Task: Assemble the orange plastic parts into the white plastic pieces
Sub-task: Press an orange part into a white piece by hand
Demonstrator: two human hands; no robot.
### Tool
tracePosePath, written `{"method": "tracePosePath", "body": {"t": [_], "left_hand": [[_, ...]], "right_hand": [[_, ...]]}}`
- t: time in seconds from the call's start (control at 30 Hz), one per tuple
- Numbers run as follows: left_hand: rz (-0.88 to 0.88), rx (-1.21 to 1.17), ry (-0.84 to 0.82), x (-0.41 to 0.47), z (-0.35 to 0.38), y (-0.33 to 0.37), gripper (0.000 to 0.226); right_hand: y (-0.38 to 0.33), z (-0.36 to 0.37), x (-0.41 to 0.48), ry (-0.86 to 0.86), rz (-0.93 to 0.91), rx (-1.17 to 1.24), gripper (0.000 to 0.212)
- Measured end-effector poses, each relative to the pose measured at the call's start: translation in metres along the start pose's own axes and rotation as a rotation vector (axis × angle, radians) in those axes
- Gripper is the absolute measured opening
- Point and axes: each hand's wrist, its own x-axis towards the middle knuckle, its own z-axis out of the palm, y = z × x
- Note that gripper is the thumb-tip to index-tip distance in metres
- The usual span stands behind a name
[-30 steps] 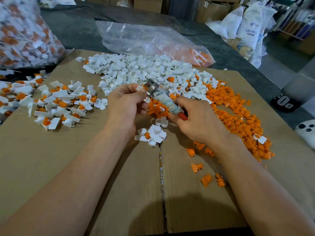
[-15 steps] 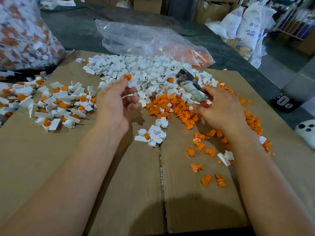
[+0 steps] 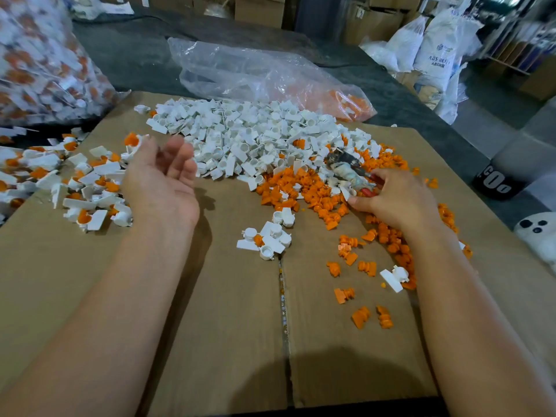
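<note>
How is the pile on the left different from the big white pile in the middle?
The left pile holds white pieces with orange parts seated in them; the middle pile is almost all plain white. The left pile is thin and scattered; the middle pile is bigger and densely heaped. The left hand hovers at the left pile; the right hand grips a tool near the middle pile. Both share the same white pieces.

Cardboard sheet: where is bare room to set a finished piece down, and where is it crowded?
Bare: the near stretch between left forearm and right forearm, below the white cluster, on both sides of the seam; the near-left corner, this side of the assembled pile. Crowded: the white pile, the orange pile where the right hand grips a tool, and loose orange parts.
</note>
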Motion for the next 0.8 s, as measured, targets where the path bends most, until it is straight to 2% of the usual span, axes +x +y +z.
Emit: {"method": "tracePosePath", "body": {"t": [0.1, 0.17, 0.23, 0.3, 0.43, 0.5, 0.63, 0.8], "left_hand": [[0.024, -0.006, 0.094, 0.006, -0.002, 0.004, 0.012], [0.001, 0.085, 0.084, 0.008, -0.003, 0.002, 0.013], [-0.030, 0.293, 0.036, 0.007, -0.002, -0.002, 0.011], [0.014, 0.563, -0.041, 0.005, 0.001, -0.007, 0.007], [0.473, 1.326, -0.228, 0.004, -0.004, -0.020, 0.014], [0.605, 1.537, -0.297, 0.006, -0.007, -0.025, 0.030], [0.563, 1.790, -0.408, 0.011, -0.007, -0.029, 0.047], [0.634, 1.941, -0.400, 0.009, -0.009, -0.030, 0.037]], "right_hand": [[-0.001, 0.000, -0.001, -0.022, -0.004, 0.005, 0.061], [-0.001, 0.000, -0.001, -0.041, -0.007, 0.005, 0.061], [0.000, 0.000, -0.001, -0.049, -0.007, 0.007, 0.062], [0.001, 0.000, -0.001, -0.047, -0.008, 0.012, 0.064], [0.002, 0.002, 0.000, -0.059, -0.013, 0.020, 0.067], [0.002, 0.002, 0.000, -0.078, -0.015, 0.030, 0.069], [0.004, 0.004, 0.002, -0.119, -0.013, 0.017, 0.079], [0.005, 0.005, 0.004, -0.148, -0.008, -0.008, 0.085]]}}
